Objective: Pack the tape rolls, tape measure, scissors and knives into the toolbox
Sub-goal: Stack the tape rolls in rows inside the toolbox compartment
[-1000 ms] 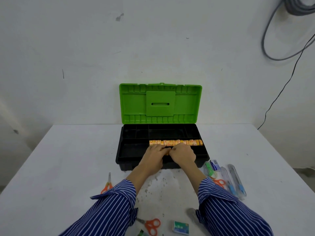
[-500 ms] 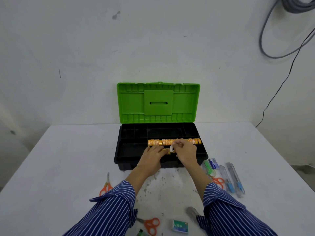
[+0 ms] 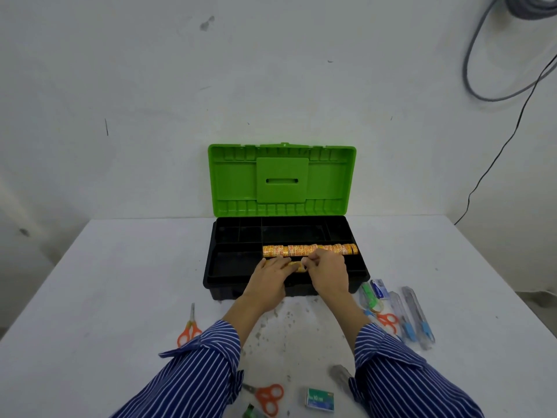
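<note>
Now both the left hand [image 3: 272, 274] and right hand [image 3: 328, 271] pinch a tape roll [image 3: 297, 267] over the toolbox [image 3: 217, 282], and it may slip beside the tape row [image 3: 309, 250].

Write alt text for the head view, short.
Both hands, left hand and right hand, hold small orange tape rolls over the open green-lidded toolbox, beside a row of tape rolls already inside. Orange scissors and knives lie on the white table.

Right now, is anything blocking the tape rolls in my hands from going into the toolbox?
Nothing visible does. The lid stands open, and both hands already hold the tape rolls over the toolbox, just in front of the packed row.
</note>
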